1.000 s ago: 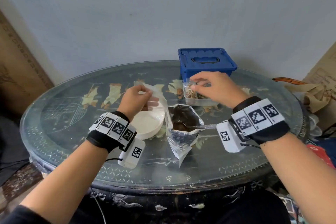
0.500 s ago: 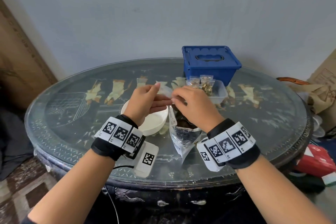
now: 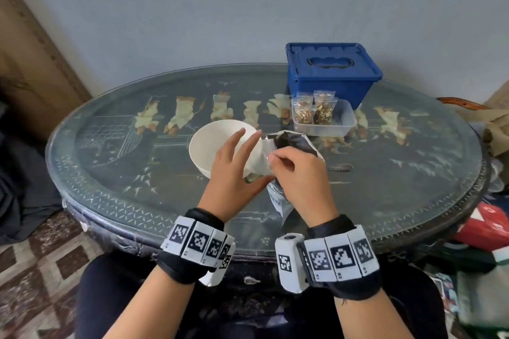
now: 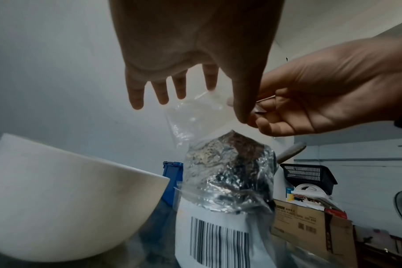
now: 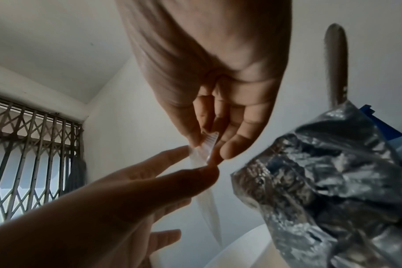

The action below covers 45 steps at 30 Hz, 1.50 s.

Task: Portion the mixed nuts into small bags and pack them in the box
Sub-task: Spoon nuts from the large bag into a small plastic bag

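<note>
Clear plastic, a small empty bag [image 4: 195,116], hangs between both hands just below the centre of the head view, above the near half of the glass-topped table [image 3: 115,162]. The right hand [image 3: 298,184] pinches the bag's top edge between thumb and curled fingers, which the right wrist view shows plainly. The left hand [image 3: 234,173] meets the same edge with thumb and forefinger, its other fingers spread straight toward the white bowl [image 3: 209,143] just beyond it. Directly under the bag stands the open foil pouch of nuts [image 4: 227,172], a spoon handle [image 3: 338,166] poking out to its right. Further back, right of centre, the clear tub [image 3: 344,125] holds two filled bags [image 3: 314,110] standing upright, and the blue lidded box [image 3: 330,74] sits just behind it near the far rim.

Compared with half a second ago, both hands have drawn nearer the person, so the bowl's inside is now uncovered, and the left fingers have fanned out from their earlier closed pinch.
</note>
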Each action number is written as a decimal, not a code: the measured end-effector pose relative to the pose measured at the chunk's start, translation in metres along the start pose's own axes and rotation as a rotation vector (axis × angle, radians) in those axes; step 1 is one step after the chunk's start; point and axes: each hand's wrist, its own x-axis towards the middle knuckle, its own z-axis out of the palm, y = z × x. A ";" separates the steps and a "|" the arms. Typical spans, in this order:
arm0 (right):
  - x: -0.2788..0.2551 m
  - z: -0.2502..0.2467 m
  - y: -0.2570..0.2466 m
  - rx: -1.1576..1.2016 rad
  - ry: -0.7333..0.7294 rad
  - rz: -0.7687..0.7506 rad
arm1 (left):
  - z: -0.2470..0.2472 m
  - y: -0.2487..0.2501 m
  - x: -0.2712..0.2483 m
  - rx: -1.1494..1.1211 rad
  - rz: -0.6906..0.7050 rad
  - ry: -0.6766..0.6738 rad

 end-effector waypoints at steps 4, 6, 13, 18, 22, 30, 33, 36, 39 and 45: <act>-0.006 0.002 0.004 0.019 -0.020 0.037 | 0.003 -0.005 -0.005 0.069 0.041 -0.018; -0.009 0.001 0.005 0.049 -0.013 0.057 | 0.005 -0.005 -0.008 0.054 0.033 -0.014; -0.016 -0.004 0.007 0.180 -0.039 0.136 | 0.009 -0.008 -0.013 0.002 0.047 0.022; -0.017 -0.010 0.003 0.172 -0.072 0.073 | 0.008 -0.007 -0.011 -0.007 0.067 0.046; -0.016 -0.014 0.003 0.142 -0.149 0.103 | 0.007 -0.007 -0.011 -0.007 0.091 0.049; -0.019 -0.014 0.001 0.130 -0.187 0.141 | 0.006 -0.003 -0.014 0.143 0.162 -0.027; -0.018 -0.014 0.001 0.146 -0.154 0.128 | 0.007 -0.009 -0.009 0.200 0.209 -0.063; -0.017 -0.017 0.004 0.116 -0.103 0.092 | 0.005 -0.016 -0.006 0.162 0.226 -0.116; -0.016 -0.020 0.006 0.098 -0.050 0.047 | 0.003 -0.021 -0.006 0.148 0.218 -0.180; -0.015 -0.021 0.005 0.063 0.000 0.031 | 0.001 -0.021 -0.006 0.405 0.271 -0.075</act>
